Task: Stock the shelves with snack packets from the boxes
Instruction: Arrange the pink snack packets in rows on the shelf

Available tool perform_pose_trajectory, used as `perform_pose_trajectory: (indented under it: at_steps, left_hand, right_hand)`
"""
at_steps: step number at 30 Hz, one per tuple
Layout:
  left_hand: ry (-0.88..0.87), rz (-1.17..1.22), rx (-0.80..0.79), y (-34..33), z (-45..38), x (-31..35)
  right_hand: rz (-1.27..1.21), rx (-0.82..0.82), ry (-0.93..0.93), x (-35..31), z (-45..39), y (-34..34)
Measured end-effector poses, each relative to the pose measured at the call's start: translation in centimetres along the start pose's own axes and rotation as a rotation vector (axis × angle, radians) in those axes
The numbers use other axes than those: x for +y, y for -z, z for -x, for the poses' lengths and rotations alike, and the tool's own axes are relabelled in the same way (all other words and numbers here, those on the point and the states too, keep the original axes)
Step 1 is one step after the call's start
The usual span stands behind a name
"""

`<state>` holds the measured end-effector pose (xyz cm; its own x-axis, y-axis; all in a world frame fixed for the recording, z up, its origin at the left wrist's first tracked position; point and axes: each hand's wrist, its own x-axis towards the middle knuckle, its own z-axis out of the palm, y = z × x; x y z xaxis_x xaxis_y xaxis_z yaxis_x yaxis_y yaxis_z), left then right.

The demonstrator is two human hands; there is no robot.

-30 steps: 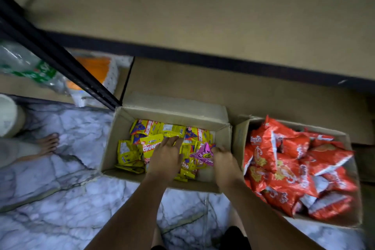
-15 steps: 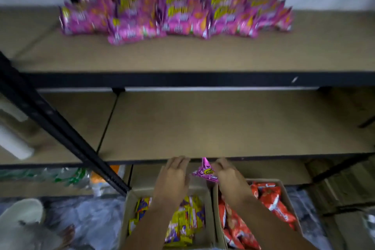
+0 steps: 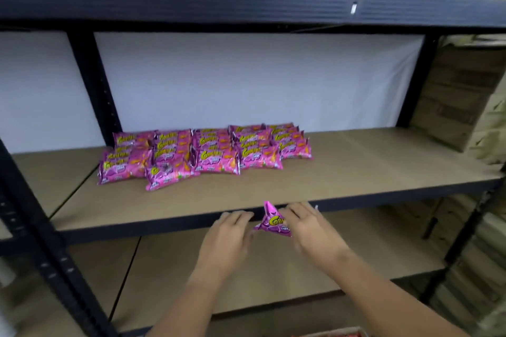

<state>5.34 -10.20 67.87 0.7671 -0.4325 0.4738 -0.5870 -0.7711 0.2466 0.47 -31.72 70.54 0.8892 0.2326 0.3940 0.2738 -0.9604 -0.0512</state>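
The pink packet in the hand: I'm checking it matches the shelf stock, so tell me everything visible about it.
The pink packet is a small glossy foil-like pouch with yellow lettering, partly hidden and blurred. The right hand pinches it, one corner pointing up, in front of the shelf edge. The left hand hovers beside it, apparently not touching.

Shelf pink packets [image 3: 219, 157]: yellow brand lettering, too blurred to read.
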Motion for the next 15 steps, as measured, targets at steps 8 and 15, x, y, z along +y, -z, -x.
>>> perform_pose_trajectory:
  at_steps: [8,15]
  left_hand:
    - [-0.07,0.003,0.15,2.3,-7.9,2.0]
    - [0.004,-0.086,0.122,0.0,-13.9,1.7]
  right_hand:
    - [0.04,0.16,0.041,5.9,-6.1,4.3]
    - [0.114,0.116,0.002,11.5,-11.3,3.0]
